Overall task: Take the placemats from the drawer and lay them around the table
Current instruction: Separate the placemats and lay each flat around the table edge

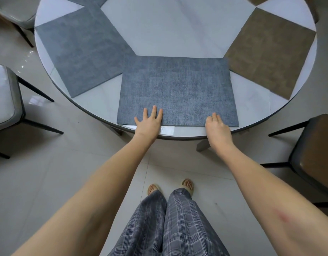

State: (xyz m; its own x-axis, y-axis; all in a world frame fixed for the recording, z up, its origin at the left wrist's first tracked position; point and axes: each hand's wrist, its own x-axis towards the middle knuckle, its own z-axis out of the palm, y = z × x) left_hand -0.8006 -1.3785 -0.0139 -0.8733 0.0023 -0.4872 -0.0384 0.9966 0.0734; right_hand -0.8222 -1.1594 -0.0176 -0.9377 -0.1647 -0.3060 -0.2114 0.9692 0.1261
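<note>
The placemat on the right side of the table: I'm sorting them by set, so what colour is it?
Brown placemat, plain and lightly mottled; the head view shows it.

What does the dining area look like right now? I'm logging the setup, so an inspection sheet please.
Surface: round white marble-look table, dark rim.
Job's things: near blue-grey fabric placemat at the front edge; second blue-grey placemat left; brown placemat right; more mat corners at the far edge.
Clutter: nothing seen.
Hands: left hand flat on the near mat; right hand at its front edge, fingers bent.
Cables: nothing seen.
Surroundings: pale tiled floor, grey cushioned chairs.
</note>
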